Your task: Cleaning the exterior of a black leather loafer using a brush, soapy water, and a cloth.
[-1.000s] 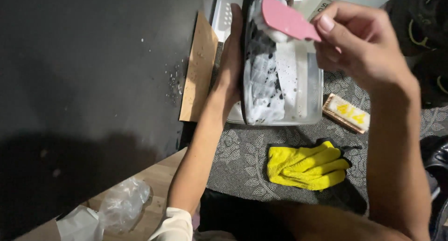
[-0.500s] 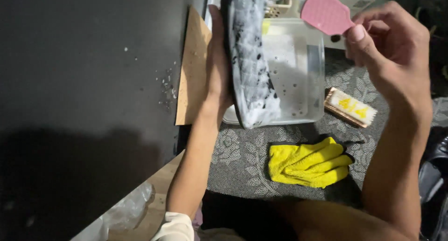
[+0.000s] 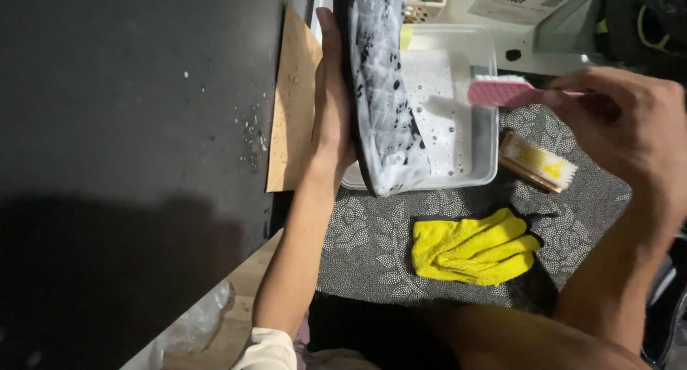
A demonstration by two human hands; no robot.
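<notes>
Pink brush [image 3: 501,92]: held by its handle in the right hand [image 3: 630,137]; bristles pointing up and away, head over the right part of the tray, apart from the shoe
Right hand grip: fingers closed together around the brush handle; handle mostly hidden inside the fist
Shoe [image 3: 383,91]: white and grey with black speckles, wet and foamy; lying lengthwise, one end resting over the near rim of the tray, the other end leaving the picture at the top
Left hand [image 3: 333,105]: pressed flat along the left side of the shoe, palm against it; fingers stretched, not curled around; thumb hidden, so cannot tell if the grip is fully clamped
Tray [image 3: 486,137]: pale plastic, rectangular, shallow soapy water and bubbles inside; standing on the patterned mat
Mat [image 3: 372,248]: dark grey with a pale floral print, spread on the worktop under the tray
Wooden brush [image 3: 538,162]: pale bristles with a yellow patch, lying just beside the right edge of the tray
Yellow cloth [image 3: 476,247]: crumpled on the mat, near the tray's front edge
Brown board [image 3: 292,101]: thin, lying left of the tray, beside the left hand
</notes>
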